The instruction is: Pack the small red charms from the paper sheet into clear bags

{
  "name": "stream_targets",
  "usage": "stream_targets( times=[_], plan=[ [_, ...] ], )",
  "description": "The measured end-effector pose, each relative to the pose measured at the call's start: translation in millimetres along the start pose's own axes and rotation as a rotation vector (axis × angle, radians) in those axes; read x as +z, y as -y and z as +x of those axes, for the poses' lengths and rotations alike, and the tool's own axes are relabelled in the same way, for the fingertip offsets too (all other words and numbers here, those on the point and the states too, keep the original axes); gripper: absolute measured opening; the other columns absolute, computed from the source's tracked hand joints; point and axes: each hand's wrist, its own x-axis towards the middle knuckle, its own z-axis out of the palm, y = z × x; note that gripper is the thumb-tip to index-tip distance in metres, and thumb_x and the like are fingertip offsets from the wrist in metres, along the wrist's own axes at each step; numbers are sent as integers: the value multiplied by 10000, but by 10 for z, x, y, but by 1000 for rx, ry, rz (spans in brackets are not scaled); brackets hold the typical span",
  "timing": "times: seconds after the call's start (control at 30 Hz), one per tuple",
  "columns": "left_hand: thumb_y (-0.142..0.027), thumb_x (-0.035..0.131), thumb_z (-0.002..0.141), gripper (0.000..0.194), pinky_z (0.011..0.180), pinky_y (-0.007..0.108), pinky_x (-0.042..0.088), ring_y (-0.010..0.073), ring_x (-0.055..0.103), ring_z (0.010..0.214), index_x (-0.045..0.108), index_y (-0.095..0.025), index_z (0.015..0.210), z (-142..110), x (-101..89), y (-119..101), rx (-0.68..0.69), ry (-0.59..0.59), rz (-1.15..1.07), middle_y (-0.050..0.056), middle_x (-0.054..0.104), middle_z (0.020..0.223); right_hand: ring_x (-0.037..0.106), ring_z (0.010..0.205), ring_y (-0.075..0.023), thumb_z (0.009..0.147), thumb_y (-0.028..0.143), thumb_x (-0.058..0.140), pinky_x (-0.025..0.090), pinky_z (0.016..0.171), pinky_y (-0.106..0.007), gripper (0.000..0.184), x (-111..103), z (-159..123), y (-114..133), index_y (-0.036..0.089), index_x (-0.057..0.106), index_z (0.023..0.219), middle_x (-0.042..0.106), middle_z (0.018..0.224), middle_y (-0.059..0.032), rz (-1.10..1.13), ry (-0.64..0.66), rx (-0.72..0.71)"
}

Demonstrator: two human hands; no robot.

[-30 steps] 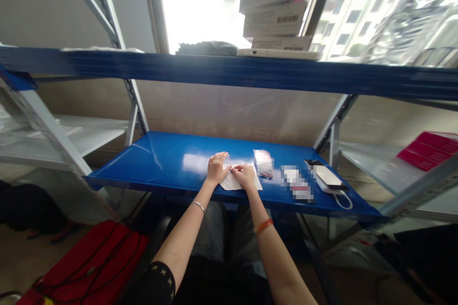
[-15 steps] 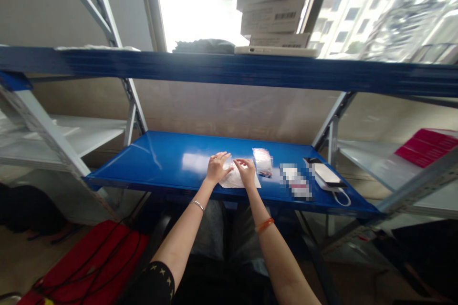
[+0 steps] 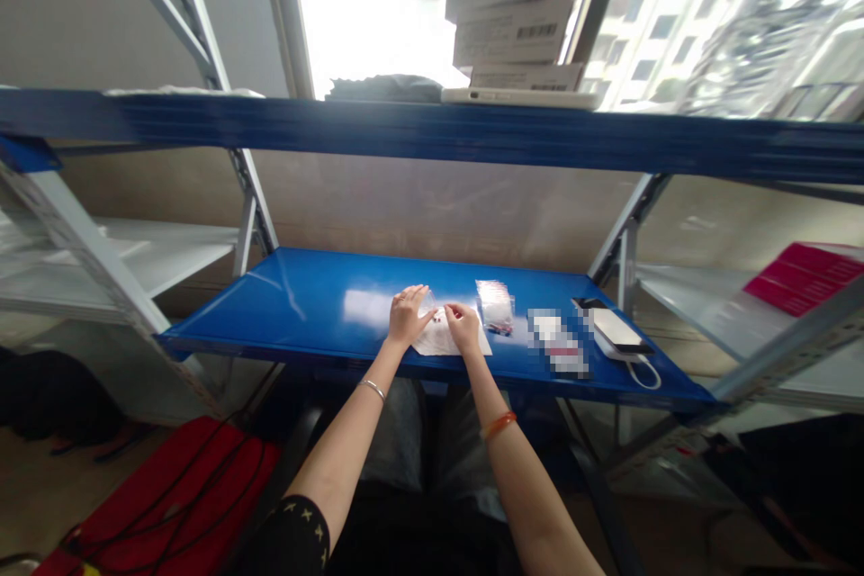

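Over the white paper sheet (image 3: 437, 343), my left hand (image 3: 406, 317) grips the edge of a small clear plastic bag (image 3: 427, 301) between thumb and fingers. Beside it, on the right, my right hand (image 3: 463, 328) is closed in a pinch; whatever lies between its fingertips is too small to make out. A few tiny dark red pieces (image 3: 437, 319) show between the two hands, at the mouth of the bag or on the sheet; I cannot tell which. To the right of my right hand lies a stack of filled clear packets (image 3: 495, 304).
All this rests on a blue shelf table (image 3: 324, 288). A phone (image 3: 617, 330) with a white cable and a pixelated item (image 3: 559, 344) lie at the right. Above runs a blue upper shelf (image 3: 378, 124) carrying stacked boxes (image 3: 511, 31). Metal uprights stand on both sides.
My right hand has drawn slightly down and to the right, its fingers now more tightly pinched. The dark red pieces between the hands have come into view. My left hand has barely moved.
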Motion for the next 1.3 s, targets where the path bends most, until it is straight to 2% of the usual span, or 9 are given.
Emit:
stream_targets(
  times=[0.2,0.33,0.7,0.83,1.17,1.3],
  plan=[
    [-360,603,799,461,964,363,368,237,503,1159,526,-187,1219,5,17,18,-45,-45,10,90,586,1233,566,628,-182,743,249,504,409,671,-288,231,8,-24,9,169,708,670,667,641,-61,-124,74,-25],
    [-368,595,802,457,960,365,373,240,506,1156,530,-186,1217,5,21,18,-54,-46,12,94,590,1226,564,675,-192,725,221,522,397,709,-293,210,2,-49,23,165,725,720,660,661,-69,-188,117,-39],
    [-365,600,797,462,962,369,379,240,505,1154,531,-187,1218,8,9,15,-54,-38,18,94,586,1229,542,748,-204,737,314,575,379,733,-299,189,-20,-93,97,203,728,752,639,716,-63,-249,152,-34],
    [-362,604,793,467,959,368,382,241,503,1158,530,-187,1220,7,17,22,-49,-41,13,95,586,1229,540,729,-196,744,299,579,380,724,-295,172,-16,-93,79,200,719,728,635,705,-61,-225,147,-39],
    [-397,615,784,490,964,373,371,246,494,1163,529,-207,1226,-2,-6,-3,8,-3,19,95,574,1237,550,707,-195,795,350,537,401,706,-300,232,-17,-44,13,155,635,717,616,699,-66,-143,2,6],
    [-412,620,777,506,966,376,370,241,490,1165,524,-218,1234,-4,-18,-11,34,23,14,93,568,1245,530,723,-183,829,393,505,406,705,-292,278,-66,-56,88,145,624,792,600,765,-75,-86,-127,6]
  ],
)
